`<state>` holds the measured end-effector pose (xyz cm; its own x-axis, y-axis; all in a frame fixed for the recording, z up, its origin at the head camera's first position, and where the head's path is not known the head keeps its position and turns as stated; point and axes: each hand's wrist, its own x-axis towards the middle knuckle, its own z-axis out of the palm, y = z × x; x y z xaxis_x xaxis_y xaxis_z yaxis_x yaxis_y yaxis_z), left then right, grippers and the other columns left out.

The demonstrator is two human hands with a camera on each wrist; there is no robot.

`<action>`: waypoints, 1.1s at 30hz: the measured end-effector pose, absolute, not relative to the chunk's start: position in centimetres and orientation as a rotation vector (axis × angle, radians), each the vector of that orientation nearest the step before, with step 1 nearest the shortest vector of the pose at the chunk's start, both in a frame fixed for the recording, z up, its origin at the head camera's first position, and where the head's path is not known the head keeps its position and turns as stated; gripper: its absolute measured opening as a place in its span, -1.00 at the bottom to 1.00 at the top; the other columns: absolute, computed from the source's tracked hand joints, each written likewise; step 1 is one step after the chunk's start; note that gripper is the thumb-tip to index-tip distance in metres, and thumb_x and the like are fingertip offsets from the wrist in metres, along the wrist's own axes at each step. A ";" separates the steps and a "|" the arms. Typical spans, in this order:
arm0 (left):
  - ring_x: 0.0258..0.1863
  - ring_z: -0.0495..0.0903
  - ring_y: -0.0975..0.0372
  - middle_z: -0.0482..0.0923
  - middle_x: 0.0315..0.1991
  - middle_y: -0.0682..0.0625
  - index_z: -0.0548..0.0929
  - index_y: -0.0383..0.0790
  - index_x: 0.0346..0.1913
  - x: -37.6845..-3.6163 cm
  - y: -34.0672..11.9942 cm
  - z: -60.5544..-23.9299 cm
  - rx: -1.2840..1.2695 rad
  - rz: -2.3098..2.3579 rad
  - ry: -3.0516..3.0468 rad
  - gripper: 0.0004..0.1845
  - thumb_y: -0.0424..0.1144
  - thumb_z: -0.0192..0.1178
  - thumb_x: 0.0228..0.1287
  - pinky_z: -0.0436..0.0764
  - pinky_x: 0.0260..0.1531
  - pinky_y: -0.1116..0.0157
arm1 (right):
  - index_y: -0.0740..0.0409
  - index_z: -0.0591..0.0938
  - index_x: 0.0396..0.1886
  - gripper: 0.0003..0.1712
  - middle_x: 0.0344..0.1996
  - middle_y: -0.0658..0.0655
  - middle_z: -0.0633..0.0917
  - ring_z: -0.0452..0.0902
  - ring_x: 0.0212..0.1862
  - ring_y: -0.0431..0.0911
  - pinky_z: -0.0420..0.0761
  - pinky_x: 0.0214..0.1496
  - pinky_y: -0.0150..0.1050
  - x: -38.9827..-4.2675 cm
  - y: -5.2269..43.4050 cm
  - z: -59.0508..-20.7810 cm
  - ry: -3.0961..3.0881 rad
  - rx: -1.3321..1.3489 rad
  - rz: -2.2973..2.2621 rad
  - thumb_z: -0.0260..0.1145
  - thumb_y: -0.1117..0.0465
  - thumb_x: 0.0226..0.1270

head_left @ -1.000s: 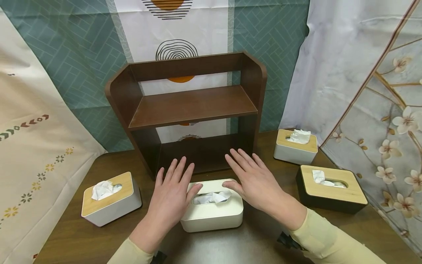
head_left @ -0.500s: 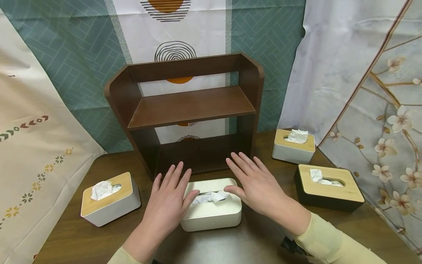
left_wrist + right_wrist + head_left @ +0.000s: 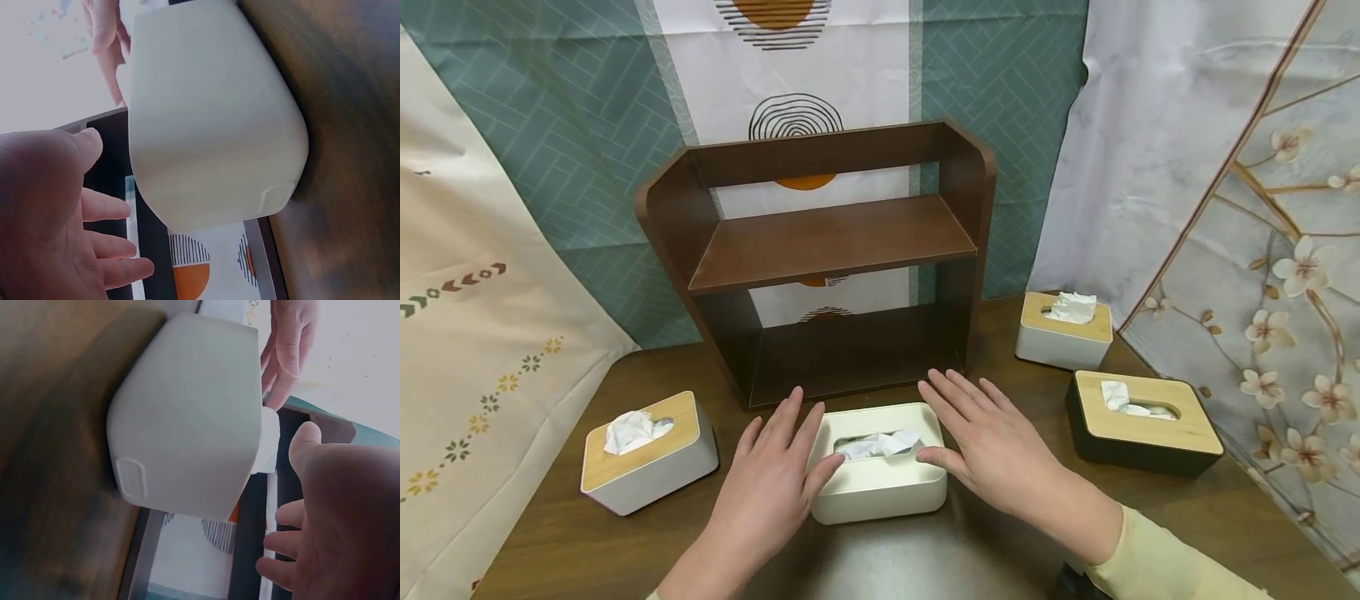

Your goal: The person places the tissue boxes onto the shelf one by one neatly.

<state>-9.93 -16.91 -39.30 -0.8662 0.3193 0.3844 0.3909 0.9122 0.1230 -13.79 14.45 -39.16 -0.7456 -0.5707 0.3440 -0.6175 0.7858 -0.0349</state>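
A cream tissue box (image 3: 880, 492) with rounded corners sits on the table in the middle of the head view, a white tissue (image 3: 880, 444) poking from its oval slot. My left hand (image 3: 771, 475) hovers by its left end, fingers extended and thumb toward the slot. At the right end is my right hand (image 3: 992, 442), also with fingers extended. Both wrist views show a gap between each hand and the box's end wall, with the hands around the height of its top. Neither hand holds anything.
Behind the box stands a dark brown two-tier shelf (image 3: 838, 242). A white wood-topped tissue box (image 3: 655, 467) lies left. On the right are a black wood-topped one (image 3: 1142, 446) and, farther back, another white one (image 3: 1060, 346). Patterned cloths (image 3: 1022, 150) hang behind the table.
Both hands have drawn slightly back toward the person and spread apart, uncovering more of the cream box's top. The view has shifted slightly; the boxes and shelf stay put.
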 end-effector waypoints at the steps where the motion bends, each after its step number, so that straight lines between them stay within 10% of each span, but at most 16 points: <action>1: 0.51 0.52 -0.17 0.32 0.64 -0.35 0.54 -0.27 0.57 -9.8 -16.9 -39.3 -0.523 -0.279 -2.713 -0.26 0.14 0.36 0.58 0.36 0.50 -0.30 | 0.11 0.33 0.76 -0.01 0.71 0.17 0.33 0.18 0.72 0.13 0.29 0.64 0.27 -13.7 14.5 -39.3 -2.661 0.917 0.208 0.15 -0.44 0.66; 33: 0.37 0.65 -0.12 0.59 0.44 -0.30 0.52 -0.27 0.58 -7.3 -17.8 -41.0 -0.513 -0.270 -2.717 -0.21 0.16 0.42 0.51 0.46 0.42 -0.26 | 0.11 0.37 0.74 -0.05 0.52 0.26 0.58 0.58 0.47 0.14 0.60 0.44 0.10 -10.9 14.7 -40.6 -2.691 0.930 0.252 0.17 -0.42 0.66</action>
<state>-7.34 -17.85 -41.00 -0.8688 0.3149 0.3820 0.3840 0.9157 0.1186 -10.91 14.68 -40.64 -0.7528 -0.5759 0.3189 -0.6250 0.7773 -0.0718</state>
